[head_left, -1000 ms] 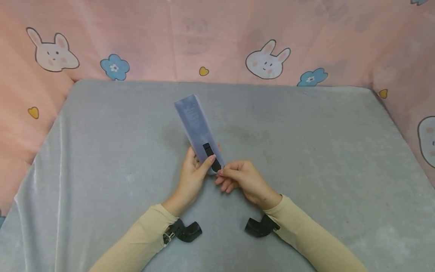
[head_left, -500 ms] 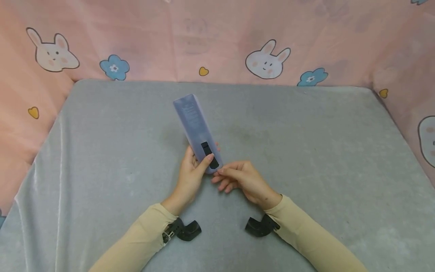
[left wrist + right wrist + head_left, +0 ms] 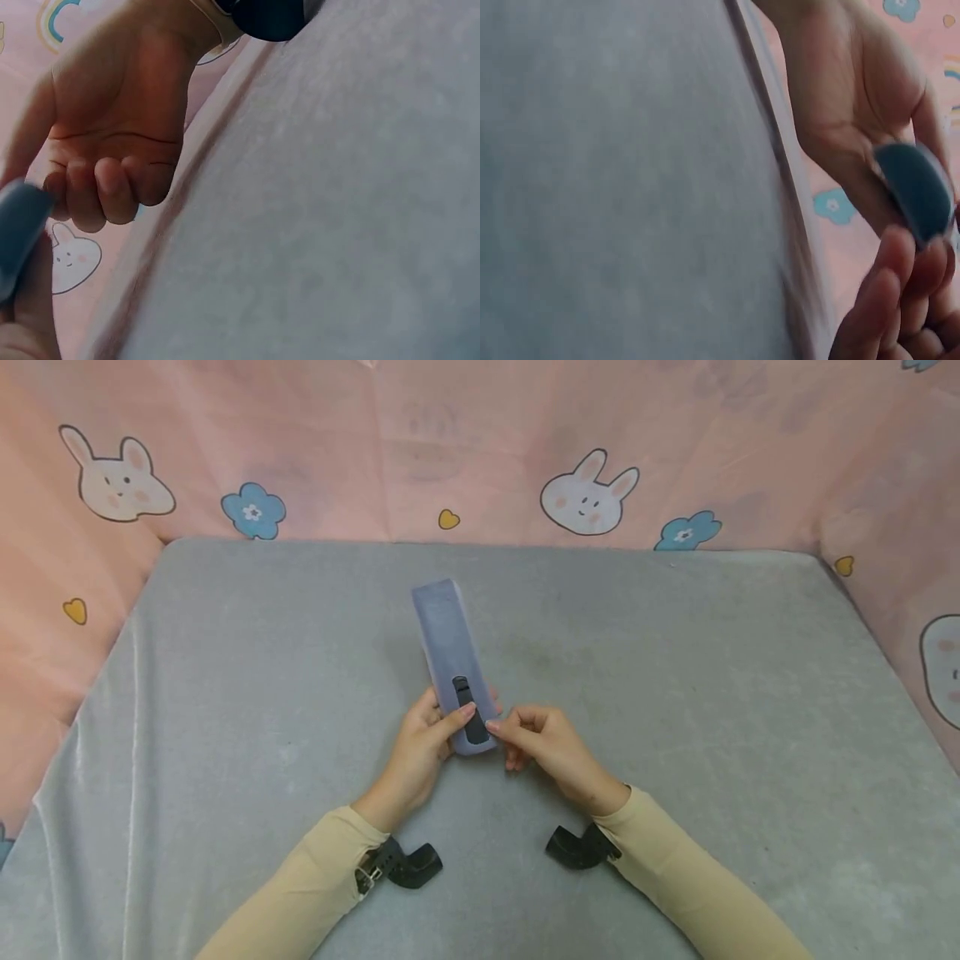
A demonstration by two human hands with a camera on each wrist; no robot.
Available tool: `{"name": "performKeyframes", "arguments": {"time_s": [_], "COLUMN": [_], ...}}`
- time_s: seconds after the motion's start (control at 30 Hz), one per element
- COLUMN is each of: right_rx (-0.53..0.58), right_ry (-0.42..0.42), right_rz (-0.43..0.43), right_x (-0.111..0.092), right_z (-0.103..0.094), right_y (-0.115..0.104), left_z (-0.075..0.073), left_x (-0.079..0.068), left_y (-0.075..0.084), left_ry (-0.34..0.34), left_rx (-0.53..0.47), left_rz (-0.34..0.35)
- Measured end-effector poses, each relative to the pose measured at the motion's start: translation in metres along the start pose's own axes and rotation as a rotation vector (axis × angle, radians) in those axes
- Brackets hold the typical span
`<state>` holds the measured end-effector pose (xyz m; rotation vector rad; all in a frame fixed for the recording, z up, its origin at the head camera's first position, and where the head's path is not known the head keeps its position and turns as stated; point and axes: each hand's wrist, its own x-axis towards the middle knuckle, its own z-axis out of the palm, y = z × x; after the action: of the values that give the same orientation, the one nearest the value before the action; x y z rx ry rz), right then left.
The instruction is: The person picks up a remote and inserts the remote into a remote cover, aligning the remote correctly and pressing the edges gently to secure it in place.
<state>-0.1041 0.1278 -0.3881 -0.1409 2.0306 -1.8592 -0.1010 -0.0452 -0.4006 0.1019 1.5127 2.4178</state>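
In the head view a long, blue-grey, slim case (image 3: 448,639) is held above the table, its far end leaning slightly left. A black strip (image 3: 476,727) runs along its near part. My left hand (image 3: 412,752) grips the near half from the left, thumb lying across the strip and fingers behind. At the near right edge, my right hand (image 3: 551,747) pinches the case with thumb and index finger; its other fingers are curled below. The right wrist view shows the case's rounded end (image 3: 919,191) by the right fingertips (image 3: 896,255). The left wrist view shows only part of the case (image 3: 19,232).
A grey cloth covers the table (image 3: 712,693). Behind it and at both sides hangs a pink curtain (image 3: 480,443) with rabbits, flowers and hearts. Black wrist cameras (image 3: 416,866) sit on both forearms, over beige sleeves (image 3: 300,885).
The case has shifted right and slightly nearer, and stands straighter. The right hand has moved a little up and right along its edge. The left hand keeps its grip.
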Motion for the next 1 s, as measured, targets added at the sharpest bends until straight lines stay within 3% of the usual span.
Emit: {"name": "performKeyframes", "arguments": {"time_s": [0.2, 0.4, 0.63, 1.0], "right_rx": [0.122, 0.210, 0.248, 0.327], "right_ry": [0.148, 0.123, 0.121, 0.224], "right_rz": [-0.082, -0.147, -0.151, -0.093], "right_x": [0.004, 0.006, 0.006, 0.007], "right_z": [-0.010, -0.016, -0.015, -0.020], "right_y": [-0.001, -0.002, -0.002, -0.003], "left_z": [0.001, 0.002, 0.004, 0.007], "left_x": [-0.001, -0.004, -0.005, -0.004], "left_y": [0.002, 0.001, 0.000, -0.001], "left_ry": [-0.143, -0.282, -0.313, -0.307], "left_rx": [0.069, 0.142, 0.190, 0.281], "left_rz": [-0.137, -0.166, -0.195, -0.284]}}
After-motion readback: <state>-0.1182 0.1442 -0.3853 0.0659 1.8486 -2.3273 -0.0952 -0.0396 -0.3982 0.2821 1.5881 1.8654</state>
